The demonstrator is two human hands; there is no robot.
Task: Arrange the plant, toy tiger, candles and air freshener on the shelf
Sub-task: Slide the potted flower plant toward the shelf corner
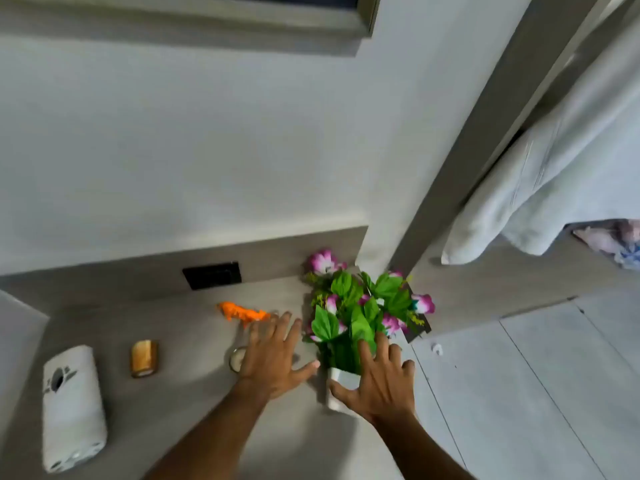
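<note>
Both hands are spreading flat over the shelf (194, 403): the left hand (273, 355), fingers splayed, is covering a candle (238, 359), while the right hand (379, 382) is seemingly touching the artificial plant's white pot (341, 377), not clasping it.

Shelf (180, 393) as I view it, left to right: air freshener (72, 408), candle (144, 358), second candle (238, 358) partly under my left hand (273, 358), plant (360, 313) far right. Toy tiger (244, 314) behind second candle; wall socket (212, 275) behind tiger.
</note>
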